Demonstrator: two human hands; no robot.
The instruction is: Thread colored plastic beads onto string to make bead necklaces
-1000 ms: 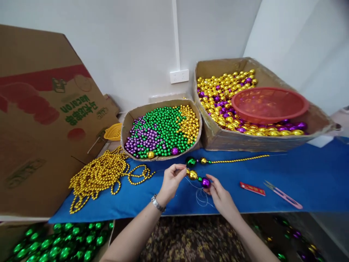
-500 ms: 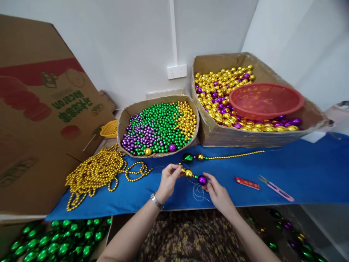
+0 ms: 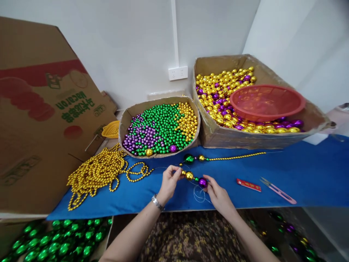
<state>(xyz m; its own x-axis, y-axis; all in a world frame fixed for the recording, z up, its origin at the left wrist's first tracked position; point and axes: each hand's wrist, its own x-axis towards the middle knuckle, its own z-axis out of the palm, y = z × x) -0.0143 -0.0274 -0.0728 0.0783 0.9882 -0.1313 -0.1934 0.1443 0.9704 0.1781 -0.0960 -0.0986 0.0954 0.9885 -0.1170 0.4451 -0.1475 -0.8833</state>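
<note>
My left hand (image 3: pixel 169 182) pinches a bead string just left of a gold ball (image 3: pixel 189 175), its fingers closed. My right hand (image 3: pixel 216 193) pinches the same string at a purple ball (image 3: pixel 202 182). The bead string (image 3: pixel 231 157) runs on through a green ball (image 3: pixel 189 158) and a gold one, then as small gold beads to the right across the blue cloth (image 3: pixel 300 171). A loop of thin thread (image 3: pixel 200 194) lies under my hands. A watch sits on my left wrist.
A box of small green, purple and gold beads (image 3: pixel 160 127) stands behind my hands. A larger box of gold and purple balls (image 3: pixel 218 94) holds a red basin (image 3: pixel 265 102). Gold bead chains (image 3: pixel 98 173) pile at left. Scissors (image 3: pixel 278 190) and a red strip (image 3: pixel 248 185) lie right.
Both hands have stayed at the string with the same pinch grips. The gold and purple balls have shifted only slightly. The view has swayed a little.
</note>
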